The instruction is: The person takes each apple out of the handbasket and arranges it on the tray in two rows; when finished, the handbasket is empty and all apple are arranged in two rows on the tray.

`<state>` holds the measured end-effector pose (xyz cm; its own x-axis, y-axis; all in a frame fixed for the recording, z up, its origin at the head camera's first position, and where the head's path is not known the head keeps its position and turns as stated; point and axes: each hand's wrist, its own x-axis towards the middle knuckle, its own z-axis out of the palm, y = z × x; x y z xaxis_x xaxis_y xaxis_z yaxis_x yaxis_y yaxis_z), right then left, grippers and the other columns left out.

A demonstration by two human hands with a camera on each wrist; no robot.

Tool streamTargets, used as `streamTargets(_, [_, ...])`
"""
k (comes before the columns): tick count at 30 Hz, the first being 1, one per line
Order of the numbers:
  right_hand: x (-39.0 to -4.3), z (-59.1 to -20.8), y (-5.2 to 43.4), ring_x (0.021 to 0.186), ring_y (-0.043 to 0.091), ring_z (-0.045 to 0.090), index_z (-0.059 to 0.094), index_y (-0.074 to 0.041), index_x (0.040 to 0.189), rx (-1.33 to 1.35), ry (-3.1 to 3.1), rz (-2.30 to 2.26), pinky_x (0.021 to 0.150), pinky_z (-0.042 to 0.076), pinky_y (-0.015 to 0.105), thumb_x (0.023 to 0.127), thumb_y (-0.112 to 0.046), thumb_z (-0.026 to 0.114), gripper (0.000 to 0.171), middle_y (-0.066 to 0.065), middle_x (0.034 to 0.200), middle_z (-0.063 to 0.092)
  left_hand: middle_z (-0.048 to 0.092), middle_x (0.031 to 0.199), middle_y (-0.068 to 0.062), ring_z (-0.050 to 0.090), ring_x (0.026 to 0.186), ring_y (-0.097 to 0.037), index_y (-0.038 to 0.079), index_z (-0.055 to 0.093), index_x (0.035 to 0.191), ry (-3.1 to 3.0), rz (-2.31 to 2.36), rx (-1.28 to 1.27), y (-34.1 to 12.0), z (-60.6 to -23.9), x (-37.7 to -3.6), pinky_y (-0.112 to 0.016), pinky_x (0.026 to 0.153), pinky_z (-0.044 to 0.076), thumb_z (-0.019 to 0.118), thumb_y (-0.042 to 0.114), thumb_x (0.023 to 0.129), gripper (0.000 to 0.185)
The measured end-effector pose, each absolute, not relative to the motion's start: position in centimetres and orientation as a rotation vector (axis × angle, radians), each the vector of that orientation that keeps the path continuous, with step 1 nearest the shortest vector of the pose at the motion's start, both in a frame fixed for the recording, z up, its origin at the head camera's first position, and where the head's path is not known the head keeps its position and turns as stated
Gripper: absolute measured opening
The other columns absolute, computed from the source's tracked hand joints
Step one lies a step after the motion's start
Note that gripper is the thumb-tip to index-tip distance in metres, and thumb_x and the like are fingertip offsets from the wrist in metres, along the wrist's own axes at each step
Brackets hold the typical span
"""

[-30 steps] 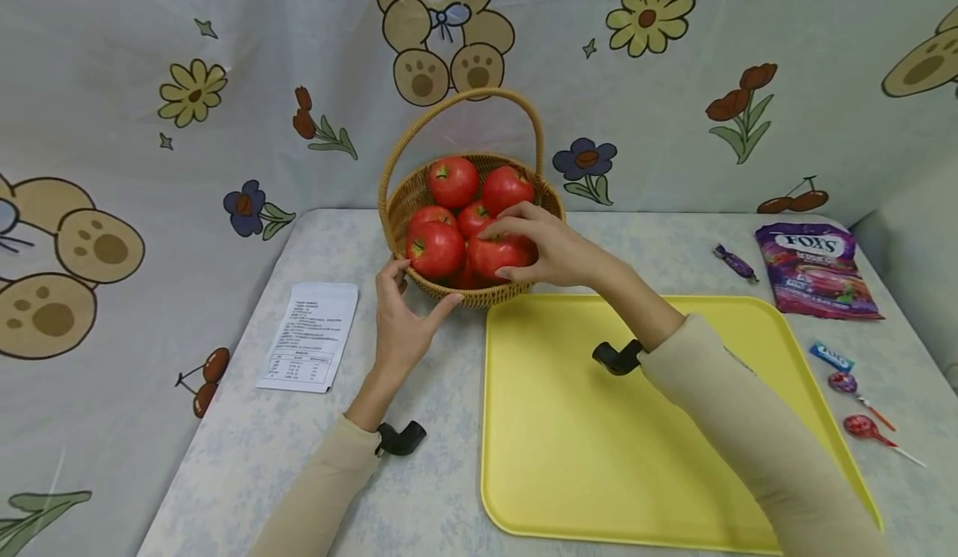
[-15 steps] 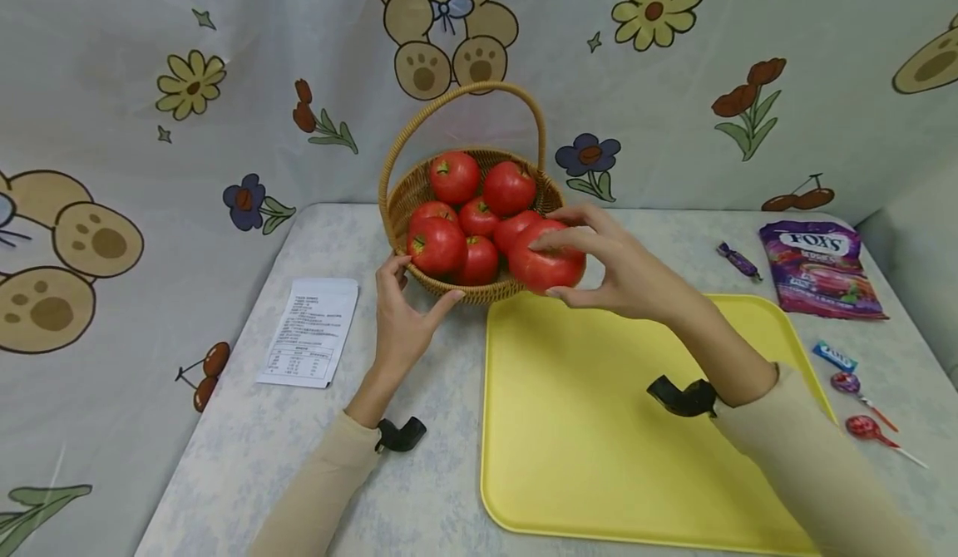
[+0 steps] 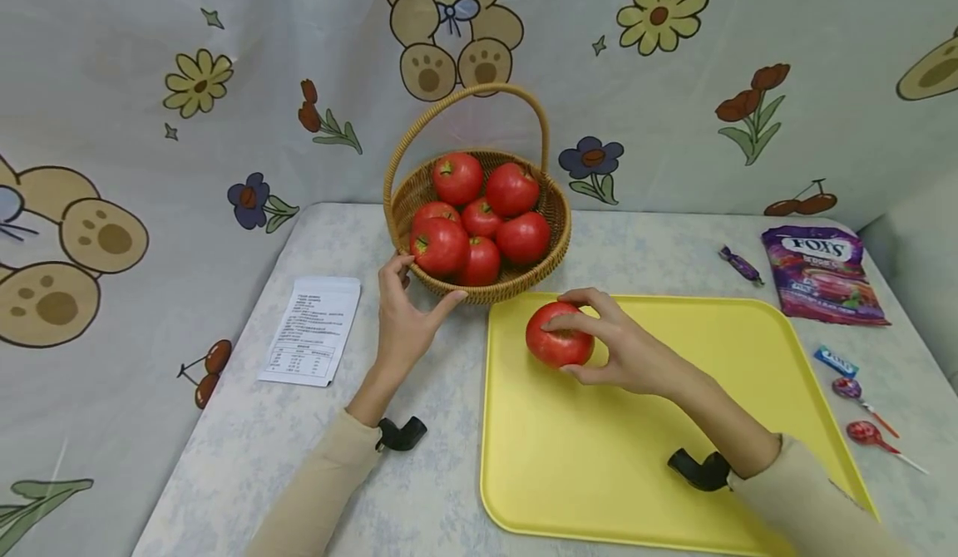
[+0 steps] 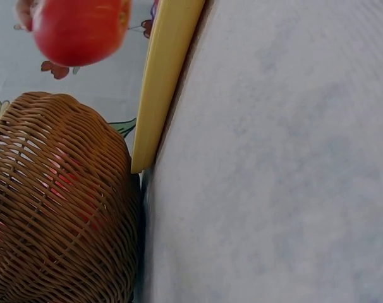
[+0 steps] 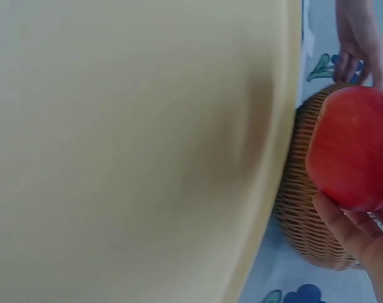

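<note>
The right hand (image 3: 636,353) curls its fingers (image 3: 572,320) around a red apple (image 3: 557,342) over the yellow tray's (image 3: 599,457) near-basket corner. The left hand (image 3: 400,324) rests released fingers against the wicker basket (image 3: 486,291) of apples. Both stand on a pale mottled table (image 3: 247,449), backed by a cartoon bear-and-flower curtain (image 3: 150,58).

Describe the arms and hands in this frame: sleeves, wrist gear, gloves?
Both hands bare, no gloves: left hand, right hand. Long beige sleeves cover both forearms to the wrist. Each wrist carries a small black L-shaped camera mount; the right one sits at the cuff.
</note>
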<state>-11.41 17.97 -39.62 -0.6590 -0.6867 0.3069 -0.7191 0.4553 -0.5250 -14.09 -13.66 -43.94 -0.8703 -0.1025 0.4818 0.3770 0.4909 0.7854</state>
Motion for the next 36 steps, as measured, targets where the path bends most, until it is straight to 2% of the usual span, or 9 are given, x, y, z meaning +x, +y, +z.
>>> streamTargets(10, [-11.2, -42.2, 17.5, 0.124, 0.028, 0.042, 0.061, -0.025, 0.123, 1.268, -2.720, 1.014, 0.090, 0.052, 0.044, 0.076, -0.020, 0.085, 0.053, 0.013, 0.133, 0.047, 0.039, 0.138, -0.013, 0.042, 0.131, -0.022, 0.004, 0.036, 0.135, -2.264, -1.359, -0.224, -13.7, -44.3, -13.9, -0.052, 0.105, 0.039, 0.086, 0.034, 0.075, 0.084])
streamTargets(22, [-11.5, -42.9, 17.2, 0.126, 0.027, 0.041, 0.060, -0.025, 0.123, 1.298, -2.666, 0.925, 0.091, 0.052, 0.043, 0.073, -0.021, 0.087, 0.057, 0.014, 0.134, 0.045, 0.040, 0.138, -0.012, 0.043, 0.129, -0.021, 0.004, 0.036, 0.134, -2.252, -1.349, -0.217, -13.8, -44.2, -14.0, -0.053, 0.104, 0.039, 0.084, 0.039, 0.076, 0.084])
streamTargets(30, [-11.1, -42.6, 17.1, 0.128, 0.030, 0.041, 0.057, -0.025, 0.127, 1.275, -2.729, 0.878, 0.092, 0.052, 0.044, 0.075, -0.023, 0.086, 0.059, 0.015, 0.140, 0.042, 0.040, 0.137, -0.011, 0.043, 0.129, -0.021, 0.005, 0.036, 0.134, -2.261, -1.351, -0.208, -13.9, -44.2, -14.0, -0.051, 0.104, 0.039, 0.085, 0.039, 0.076, 0.084])
streamTargets(36, [-11.1, -40.8, 17.5, 0.130, 0.036, 0.042, 0.057, -0.024, 0.129, 1.230, -2.742, 0.889, 0.091, 0.053, 0.048, 0.075, -0.024, 0.086, 0.061, 0.016, 0.146, 0.038, 0.041, 0.137, -0.011, 0.043, 0.130, -0.021, 0.004, 0.036, 0.135, -2.256, -1.347, -0.225, -13.7, -44.0, -14.1, -0.051, 0.105, 0.040, 0.085, 0.037, 0.076, 0.083])
